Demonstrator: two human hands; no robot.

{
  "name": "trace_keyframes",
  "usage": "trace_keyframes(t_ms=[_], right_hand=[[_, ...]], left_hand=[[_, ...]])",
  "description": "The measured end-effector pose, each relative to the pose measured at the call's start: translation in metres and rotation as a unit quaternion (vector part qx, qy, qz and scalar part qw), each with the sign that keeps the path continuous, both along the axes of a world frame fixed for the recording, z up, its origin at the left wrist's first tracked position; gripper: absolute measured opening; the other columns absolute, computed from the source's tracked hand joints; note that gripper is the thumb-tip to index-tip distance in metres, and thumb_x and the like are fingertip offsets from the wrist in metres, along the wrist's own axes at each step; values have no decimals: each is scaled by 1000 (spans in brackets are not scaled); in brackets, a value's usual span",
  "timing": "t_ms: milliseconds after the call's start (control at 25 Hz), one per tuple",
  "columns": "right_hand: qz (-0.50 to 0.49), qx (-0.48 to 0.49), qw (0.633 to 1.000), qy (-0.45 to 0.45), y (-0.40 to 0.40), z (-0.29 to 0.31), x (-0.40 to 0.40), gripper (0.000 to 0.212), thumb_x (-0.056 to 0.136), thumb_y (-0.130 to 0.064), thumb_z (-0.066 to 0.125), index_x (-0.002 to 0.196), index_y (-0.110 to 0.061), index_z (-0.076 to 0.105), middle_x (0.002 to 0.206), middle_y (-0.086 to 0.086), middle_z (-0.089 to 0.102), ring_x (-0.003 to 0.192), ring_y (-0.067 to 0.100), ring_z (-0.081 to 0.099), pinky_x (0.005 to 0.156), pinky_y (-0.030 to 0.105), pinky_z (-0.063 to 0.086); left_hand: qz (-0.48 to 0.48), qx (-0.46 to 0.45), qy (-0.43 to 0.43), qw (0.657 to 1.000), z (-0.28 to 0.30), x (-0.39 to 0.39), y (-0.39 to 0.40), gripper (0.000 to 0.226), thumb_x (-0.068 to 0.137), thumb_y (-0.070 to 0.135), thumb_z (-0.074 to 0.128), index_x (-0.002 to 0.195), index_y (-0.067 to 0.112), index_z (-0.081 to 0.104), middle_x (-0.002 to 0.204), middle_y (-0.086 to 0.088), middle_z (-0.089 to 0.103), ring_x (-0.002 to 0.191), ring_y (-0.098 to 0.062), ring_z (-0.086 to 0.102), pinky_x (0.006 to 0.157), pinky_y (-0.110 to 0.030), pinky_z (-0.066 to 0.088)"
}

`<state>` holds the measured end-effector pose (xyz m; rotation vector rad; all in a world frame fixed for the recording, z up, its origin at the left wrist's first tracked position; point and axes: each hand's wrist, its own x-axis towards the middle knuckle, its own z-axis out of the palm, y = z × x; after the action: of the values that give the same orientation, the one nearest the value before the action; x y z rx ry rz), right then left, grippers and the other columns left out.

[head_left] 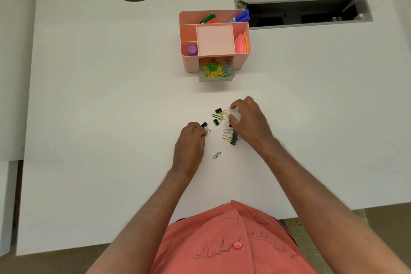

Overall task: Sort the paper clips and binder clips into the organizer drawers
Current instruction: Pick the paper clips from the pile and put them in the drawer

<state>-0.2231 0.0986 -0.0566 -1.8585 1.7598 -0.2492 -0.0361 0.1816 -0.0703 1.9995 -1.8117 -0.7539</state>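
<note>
A pink desk organizer (pixel 189 62) stands at the back middle of the white desk. Its clear drawer (pixel 216 73) is pulled out and holds many green and yellow paper clips. A small heap of paper clips and black binder clips (pixel 219 115) lies in front of me. More black binder clips (pixel 233 138) lie beside my right hand. My left hand (pixel 191 138) is closed, with a black binder clip (pixel 204 125) at its fingertips. My right hand (pixel 246 120) hovers over the heap with fingers curled apart. A single green paper clip (pixel 217 155) lies nearer me.
The organizer's top compartments hold markers (pixel 239 16), a purple glue stick (pixel 192 49) and coloured sticky notes (pixel 241 43). An open cable hatch (pixel 304 10) is set into the desk at the back right. The desk's front edge runs just before my torso.
</note>
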Motion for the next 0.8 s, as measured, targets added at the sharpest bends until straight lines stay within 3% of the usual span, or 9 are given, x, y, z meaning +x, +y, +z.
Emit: trace_keyframes(t_ms=[200,280,560,720,800], right_hand=[[-12,19,1000,14,3,-3,14,12,96,-23,66,104,-15,67,110,4,56,107,25,56,81,40,53],[-13,31,999,22,0,-1,14,7,95,-20,64,97,-14,68,107,5,57,104,26,57,81,40,53],[27,77,993,84,-12,4,6,2,86,-11,62,87,-12,63,102,5,57,100,25,52,74,36,47],[24,59,997,49,-13,4,-3,11,88,-5,57,92,-15,55,93,2,62,87,25,57,69,35,45],[6,48,998,30,-12,3,-7,13,90,-6,58,97,-16,54,94,1,62,85,24,58,70,36,46]], left_hand=[[-5,5,-37,999,4,-3,-4,12,99,16,59,103,17,71,137,6,59,113,-18,59,78,-34,56],[-12,3,-49,999,3,-3,-7,11,99,18,60,103,18,70,138,7,59,112,-18,60,75,-33,56],[-1,25,-46,999,3,-8,-17,16,97,12,55,102,22,66,107,7,62,97,-16,58,69,-37,53],[18,35,-33,999,4,-8,-20,16,94,10,52,96,25,51,90,7,57,80,-19,53,64,-35,47],[30,49,-7,998,3,-7,-20,19,93,10,54,98,26,47,92,10,57,79,-17,53,64,-31,41]])
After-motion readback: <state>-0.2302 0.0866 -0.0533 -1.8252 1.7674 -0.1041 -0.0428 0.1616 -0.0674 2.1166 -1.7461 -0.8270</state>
